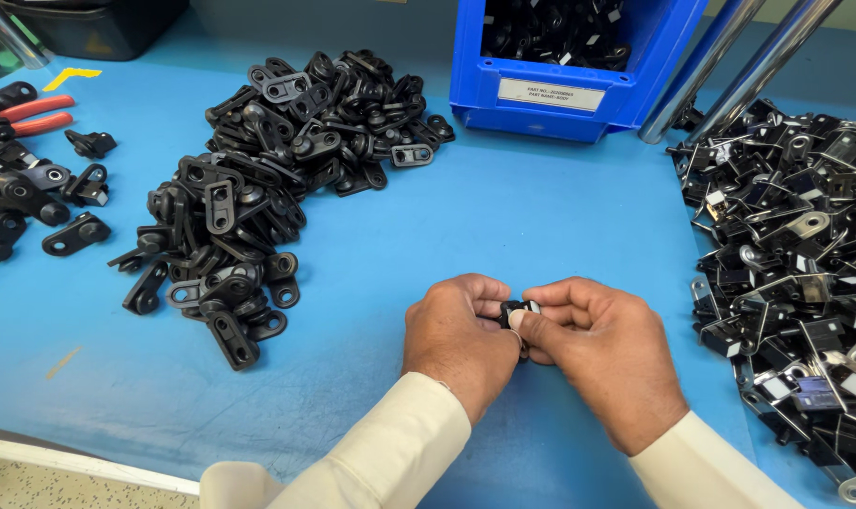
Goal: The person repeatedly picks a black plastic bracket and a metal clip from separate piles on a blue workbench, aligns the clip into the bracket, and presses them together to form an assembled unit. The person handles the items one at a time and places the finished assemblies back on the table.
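Tabletop (503,217) in bright blue fills nearly the whole view, lightly scuffed and smudged, with its pale front edge and a strip of speckled floor (60,485) showing at seven o'clock. At ten to eleven o'clock sprawls a large heap of black plastic brackets (258,179), each with a round eyelet. At three o'clock lies a second heap of black and metal clips (795,273), running off the right edge. At twelve to one o'clock stands a blue parts bin (560,66) with a white label on its front, more dark parts inside. Two shiny metal tubes (729,66) slant up at one o'clock. At nine o'clock lies a smaller scatter of black pieces (23,203), with red-handled pliers (37,113) above them. Near centre, towards five o'clock, the left hand (458,341) and right hand (602,363), in cream sleeves, meet just above the table. Both sets of fingers are curled, pinching a small black part (515,310) between them.
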`<state>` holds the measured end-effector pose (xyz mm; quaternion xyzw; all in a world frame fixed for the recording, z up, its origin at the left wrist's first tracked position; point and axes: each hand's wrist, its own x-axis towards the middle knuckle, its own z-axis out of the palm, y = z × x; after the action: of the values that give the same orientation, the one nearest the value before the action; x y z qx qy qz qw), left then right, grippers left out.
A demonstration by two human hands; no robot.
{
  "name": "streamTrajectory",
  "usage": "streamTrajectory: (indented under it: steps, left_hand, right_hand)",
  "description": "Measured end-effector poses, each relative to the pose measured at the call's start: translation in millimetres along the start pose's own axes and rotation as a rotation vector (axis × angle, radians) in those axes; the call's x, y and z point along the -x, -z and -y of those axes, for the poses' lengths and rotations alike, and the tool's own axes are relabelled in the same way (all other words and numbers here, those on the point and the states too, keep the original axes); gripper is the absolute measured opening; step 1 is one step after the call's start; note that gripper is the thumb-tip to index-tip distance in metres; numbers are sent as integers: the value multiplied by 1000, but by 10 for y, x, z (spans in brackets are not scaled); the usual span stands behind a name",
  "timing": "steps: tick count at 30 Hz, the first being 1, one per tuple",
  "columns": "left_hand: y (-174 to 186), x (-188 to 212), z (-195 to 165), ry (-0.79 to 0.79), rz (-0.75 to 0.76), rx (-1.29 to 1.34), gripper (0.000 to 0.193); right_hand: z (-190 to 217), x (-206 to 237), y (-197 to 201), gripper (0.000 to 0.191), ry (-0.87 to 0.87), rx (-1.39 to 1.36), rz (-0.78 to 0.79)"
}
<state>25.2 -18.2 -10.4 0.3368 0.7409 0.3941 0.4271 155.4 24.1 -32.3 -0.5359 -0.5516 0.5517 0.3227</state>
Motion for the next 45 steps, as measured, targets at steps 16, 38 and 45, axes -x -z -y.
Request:
streamTrajectory:
  steps: [16, 38, 45]
  left_hand:
    - [-57, 31, -39, -91, -140, -126, 31]
    - [9, 142, 39, 157, 46, 411, 41]
    - [88, 192, 41, 230, 183, 426, 35]
  right_hand:
    - [67, 22, -98, 19, 36, 149, -110]
    - [-40, -99, 300, 30, -250, -89, 184]
    - [-69, -203, 367, 22, -324, -164, 295]
